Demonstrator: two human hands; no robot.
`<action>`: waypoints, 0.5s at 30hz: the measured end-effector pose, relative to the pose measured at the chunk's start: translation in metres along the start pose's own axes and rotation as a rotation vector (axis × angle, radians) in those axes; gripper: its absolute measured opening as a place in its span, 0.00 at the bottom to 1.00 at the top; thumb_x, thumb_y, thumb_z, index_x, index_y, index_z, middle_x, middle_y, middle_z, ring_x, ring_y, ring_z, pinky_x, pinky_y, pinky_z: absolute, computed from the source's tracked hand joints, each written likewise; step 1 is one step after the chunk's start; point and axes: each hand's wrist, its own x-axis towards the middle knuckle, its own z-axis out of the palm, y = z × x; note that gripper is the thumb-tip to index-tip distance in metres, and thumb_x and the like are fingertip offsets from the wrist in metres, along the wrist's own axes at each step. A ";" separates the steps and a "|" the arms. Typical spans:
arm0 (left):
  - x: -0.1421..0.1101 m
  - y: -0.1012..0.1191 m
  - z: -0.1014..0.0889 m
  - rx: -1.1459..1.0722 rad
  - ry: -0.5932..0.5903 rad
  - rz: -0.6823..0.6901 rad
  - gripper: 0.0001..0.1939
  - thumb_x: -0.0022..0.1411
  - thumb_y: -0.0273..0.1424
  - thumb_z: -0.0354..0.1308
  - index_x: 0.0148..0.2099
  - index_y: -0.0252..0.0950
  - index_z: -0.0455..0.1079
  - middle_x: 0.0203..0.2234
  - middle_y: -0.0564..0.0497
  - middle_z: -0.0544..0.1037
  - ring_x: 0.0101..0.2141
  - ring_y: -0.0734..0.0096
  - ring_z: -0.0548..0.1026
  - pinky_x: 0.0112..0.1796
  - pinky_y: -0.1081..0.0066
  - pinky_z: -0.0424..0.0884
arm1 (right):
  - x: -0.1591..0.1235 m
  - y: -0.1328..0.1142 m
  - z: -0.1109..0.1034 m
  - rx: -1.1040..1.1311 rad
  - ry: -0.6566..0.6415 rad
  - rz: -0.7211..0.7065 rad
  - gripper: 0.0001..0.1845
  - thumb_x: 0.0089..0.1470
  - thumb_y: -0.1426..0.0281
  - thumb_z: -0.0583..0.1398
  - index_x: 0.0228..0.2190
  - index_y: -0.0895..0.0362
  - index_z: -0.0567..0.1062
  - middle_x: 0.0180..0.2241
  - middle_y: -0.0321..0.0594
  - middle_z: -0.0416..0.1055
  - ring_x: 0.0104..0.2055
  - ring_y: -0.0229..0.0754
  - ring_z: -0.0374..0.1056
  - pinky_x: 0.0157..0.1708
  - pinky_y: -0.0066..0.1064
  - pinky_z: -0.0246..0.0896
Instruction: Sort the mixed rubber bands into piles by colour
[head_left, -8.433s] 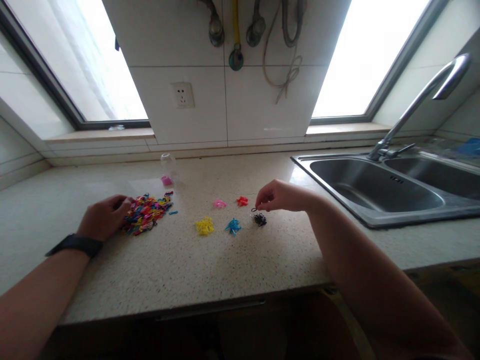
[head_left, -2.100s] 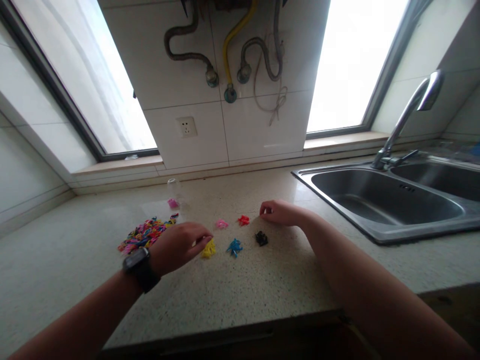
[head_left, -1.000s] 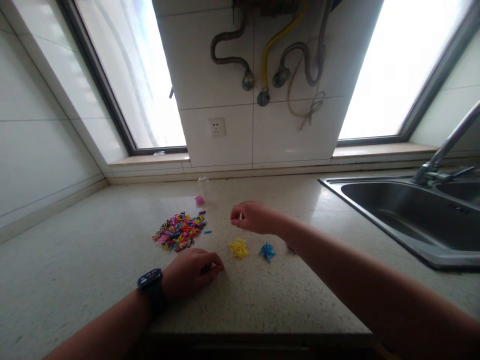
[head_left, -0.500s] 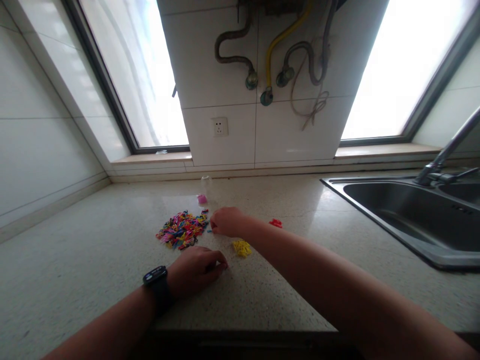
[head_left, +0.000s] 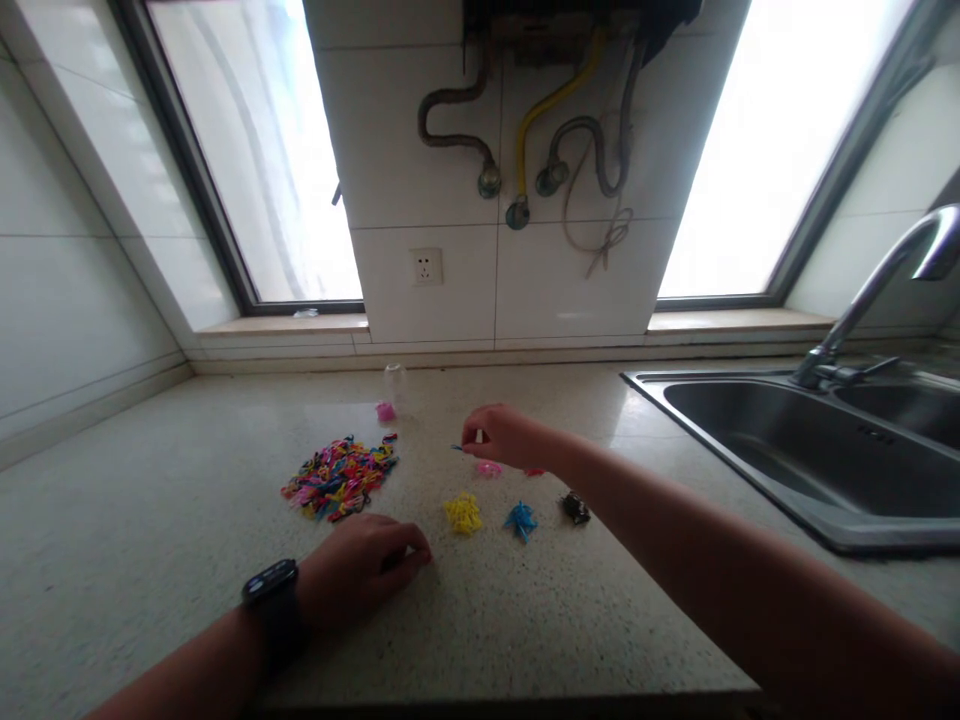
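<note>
My right hand [head_left: 504, 436] hovers above the counter, thumb and finger pinched on a small blue piece [head_left: 457, 448], thin and strip-like. Below it lie a small pink pile [head_left: 489, 469] and a red pile [head_left: 534, 471], the latter partly hidden by my wrist. A yellow pile [head_left: 463, 514], a blue pile [head_left: 520, 520] and a black pile [head_left: 575, 508] sit nearer to me. My left hand [head_left: 366, 562] rests on the counter, fingertips pressed together; what they hold, if anything, is too small to make out. Beyond it spreads a larger mixed-colour pile [head_left: 337, 478] of similar small pieces.
A clear container [head_left: 394, 388] stands behind the mixed pile, beside a bright pink object [head_left: 385, 411]. The steel sink [head_left: 757, 455] with its faucet [head_left: 855, 305] is on the right. Pipes and a socket [head_left: 426, 266] are on the tiled wall [head_left: 427, 320].
My right hand has moved right, away from the mixed pile, with the small blue piece in its fingers. The blue and black piles now show. The camera view has shifted; my left hand keeps its pose.
</note>
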 end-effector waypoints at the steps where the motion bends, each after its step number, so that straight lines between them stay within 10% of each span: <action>1: 0.000 0.001 -0.001 0.001 -0.001 -0.006 0.13 0.69 0.35 0.50 0.44 0.41 0.76 0.31 0.50 0.80 0.33 0.68 0.76 0.36 0.70 0.69 | -0.008 0.006 -0.006 0.045 0.020 0.016 0.07 0.55 0.69 0.63 0.35 0.56 0.81 0.32 0.40 0.79 0.33 0.39 0.71 0.33 0.27 0.58; 15: -0.002 -0.003 0.004 0.016 -0.016 -0.030 0.14 0.70 0.36 0.48 0.45 0.44 0.76 0.35 0.51 0.81 0.35 0.68 0.77 0.38 0.71 0.69 | -0.100 0.065 0.012 0.769 0.387 0.328 0.12 0.52 0.61 0.63 0.32 0.58 0.76 0.29 0.40 0.76 0.28 0.36 0.67 0.27 0.28 0.61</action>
